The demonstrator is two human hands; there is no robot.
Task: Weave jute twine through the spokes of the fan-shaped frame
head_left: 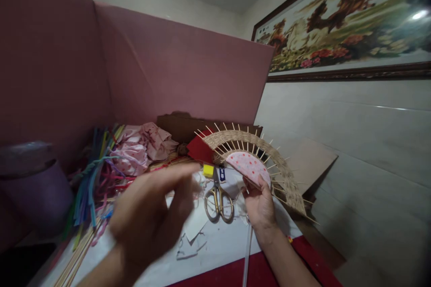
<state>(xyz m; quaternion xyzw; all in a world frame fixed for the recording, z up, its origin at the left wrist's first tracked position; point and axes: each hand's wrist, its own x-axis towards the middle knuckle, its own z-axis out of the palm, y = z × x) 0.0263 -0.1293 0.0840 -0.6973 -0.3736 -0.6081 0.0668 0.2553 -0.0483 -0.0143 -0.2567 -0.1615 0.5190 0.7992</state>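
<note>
We see the woven fan (257, 140) at right, its spotted panel (247, 164) gripped in the right hand (261, 208), weaving seemingly done but stick tips (209, 129) perhaps unfinished; whether the blurred left hand (151, 215), near left, grips anything we cannot tell

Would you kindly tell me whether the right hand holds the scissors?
No, the right hand holds the woven fan while the scissors lie apart.

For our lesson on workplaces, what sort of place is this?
Probably a craft corner, perhaps at home: there are scissors, a bunch of coloured strips, and a fan-shaped woven piece in the right hand.
</note>
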